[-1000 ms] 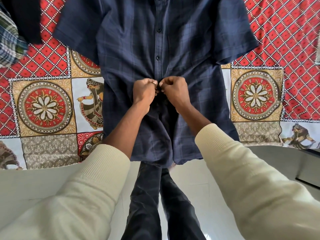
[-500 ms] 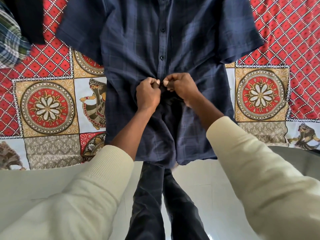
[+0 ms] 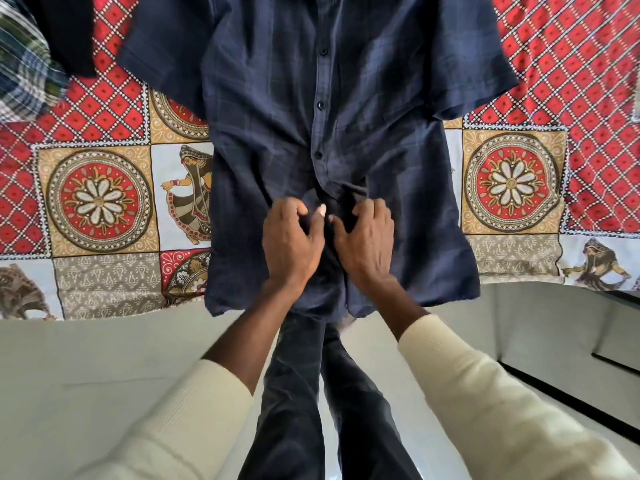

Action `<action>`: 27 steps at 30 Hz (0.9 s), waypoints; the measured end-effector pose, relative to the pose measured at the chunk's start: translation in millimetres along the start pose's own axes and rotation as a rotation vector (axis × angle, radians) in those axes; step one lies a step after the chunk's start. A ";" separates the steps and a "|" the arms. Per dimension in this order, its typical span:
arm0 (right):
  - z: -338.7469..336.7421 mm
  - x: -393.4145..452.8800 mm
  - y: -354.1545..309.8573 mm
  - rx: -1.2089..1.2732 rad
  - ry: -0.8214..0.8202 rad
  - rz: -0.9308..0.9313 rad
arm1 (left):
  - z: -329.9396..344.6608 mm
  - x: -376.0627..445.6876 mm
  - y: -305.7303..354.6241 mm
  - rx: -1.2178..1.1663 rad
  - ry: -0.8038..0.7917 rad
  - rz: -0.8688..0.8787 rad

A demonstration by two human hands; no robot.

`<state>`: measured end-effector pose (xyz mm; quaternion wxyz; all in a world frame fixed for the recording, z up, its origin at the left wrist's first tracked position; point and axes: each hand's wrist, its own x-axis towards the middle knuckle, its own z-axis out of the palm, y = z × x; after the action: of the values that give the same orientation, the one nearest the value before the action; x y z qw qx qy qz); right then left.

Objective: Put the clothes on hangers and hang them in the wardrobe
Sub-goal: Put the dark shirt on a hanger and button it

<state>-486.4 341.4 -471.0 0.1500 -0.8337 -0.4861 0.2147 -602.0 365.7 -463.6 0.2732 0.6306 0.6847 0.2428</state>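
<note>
A navy shirt lies flat, front up, on a patterned bedsheet, its hem reaching the bed's edge. Both hands rest on its lower placket. The left hand has its fingers curled, thumb and forefinger pinching a fold of cloth just below the lowest fastened button. The right hand, touching the left at the thumbs, curls its fingers over the other edge of the placket and grips it. Above the hands, three more buttons run up the shirt, done up. Far left of the left hand, at the top corner, sits a plaid garment beside a dark one. Below the hands are cream sleeves and dark trousers.
</note>
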 end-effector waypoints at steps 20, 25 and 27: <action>-51.7 -32.0 39.0 -0.441 -0.241 0.068 | -29.3 -79.2 -17.4 0.282 -0.318 -0.140; -44.8 -25.4 23.2 -0.344 -0.135 -0.074 | -11.9 -48.6 19.0 0.360 -0.347 -0.050; -41.5 -20.7 20.5 -0.265 -0.220 -0.133 | -6.7 -43.6 24.8 0.548 -0.585 -0.051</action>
<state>-459.2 311.7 -440.2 -0.0015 -0.7838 -0.5775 0.2284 -586.0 324.4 -439.0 0.2844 0.7054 0.6327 -0.1455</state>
